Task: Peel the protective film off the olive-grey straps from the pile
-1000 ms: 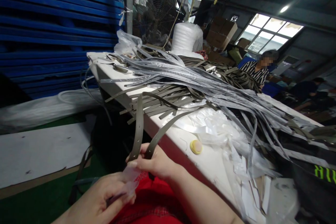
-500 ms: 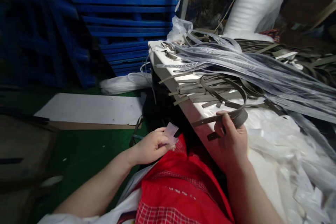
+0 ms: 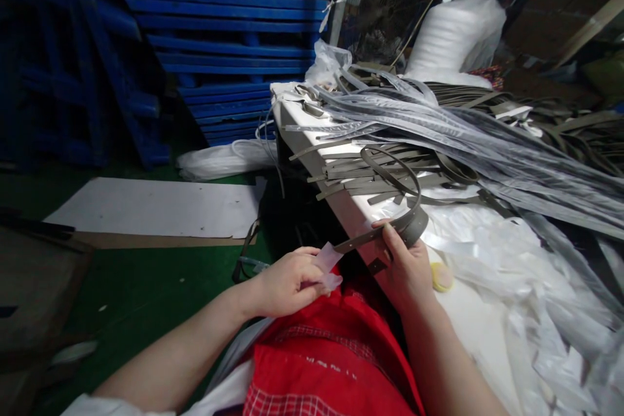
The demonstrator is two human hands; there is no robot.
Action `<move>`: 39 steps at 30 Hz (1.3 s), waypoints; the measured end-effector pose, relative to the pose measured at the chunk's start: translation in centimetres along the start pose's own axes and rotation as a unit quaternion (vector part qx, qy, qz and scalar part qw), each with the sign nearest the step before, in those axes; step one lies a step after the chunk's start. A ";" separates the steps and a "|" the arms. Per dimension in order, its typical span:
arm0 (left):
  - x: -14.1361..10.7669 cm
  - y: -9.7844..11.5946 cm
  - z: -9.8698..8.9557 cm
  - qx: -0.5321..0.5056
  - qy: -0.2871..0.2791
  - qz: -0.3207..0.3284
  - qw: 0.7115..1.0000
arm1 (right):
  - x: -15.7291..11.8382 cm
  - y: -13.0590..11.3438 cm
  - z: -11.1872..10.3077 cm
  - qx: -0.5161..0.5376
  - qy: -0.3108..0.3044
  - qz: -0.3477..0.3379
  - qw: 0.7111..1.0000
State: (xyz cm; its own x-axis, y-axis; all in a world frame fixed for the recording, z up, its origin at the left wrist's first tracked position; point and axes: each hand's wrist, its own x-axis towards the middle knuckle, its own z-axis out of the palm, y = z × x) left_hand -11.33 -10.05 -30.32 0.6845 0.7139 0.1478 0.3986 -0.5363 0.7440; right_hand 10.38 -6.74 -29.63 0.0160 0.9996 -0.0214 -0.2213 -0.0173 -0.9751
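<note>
My left hand (image 3: 287, 281) is closed around a small whitish, see-through plastic piece (image 3: 328, 259), which sticks out past the fingertips. Its upper corner meets the end of a dark grey-brown strap (image 3: 355, 242), with small holes along it. My right hand (image 3: 407, 266) grips this coiled strap between thumb and fingers over the table edge. Above the hand the strap bends into a loop, and a second short end hangs below the fingers. Whether the plastic is wrapped around the strap end or only touches it, I cannot tell.
Many similar straps (image 3: 351, 172) lie on the white table (image 3: 480, 318), some in clear plastic sleeves (image 3: 468, 130). Crumpled white plastic (image 3: 517, 260) and a yellow-rimmed roll (image 3: 441, 276) are at the right. Blue pallets (image 3: 234, 19) stand behind; a white board (image 3: 156, 207) lies on the green floor.
My right hand has moved left with the strap, bringing its end to the plastic piece in my left hand. The yellow-rimmed roll has come into view beside my right wrist.
</note>
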 end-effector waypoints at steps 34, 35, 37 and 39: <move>0.9 -1.8 1.0 -0.060 0.085 -0.145 0.984 | 0.0 2.4 0.5 -0.124 -0.090 0.036 0.988; 0.9 -2.0 0.9 -0.057 0.074 -0.154 0.984 | 0.3 1.8 -0.1 -0.133 -0.062 0.010 0.989; 0.9 -2.3 0.8 -0.056 0.049 -0.154 0.985 | 0.8 0.4 -0.9 -0.122 0.002 -0.034 0.992; 1.1 -2.4 0.8 -0.059 0.034 -0.140 0.988 | 1.0 -0.9 -0.9 -0.089 0.067 -0.065 0.992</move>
State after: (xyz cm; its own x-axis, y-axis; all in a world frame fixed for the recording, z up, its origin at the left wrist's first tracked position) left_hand -11.02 -8.40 -32.47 0.5142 0.8570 -0.0341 0.4897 -0.2607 0.8320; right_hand 11.47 -5.70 -28.96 0.1657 0.9820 0.0903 -0.0330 0.0971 -0.9947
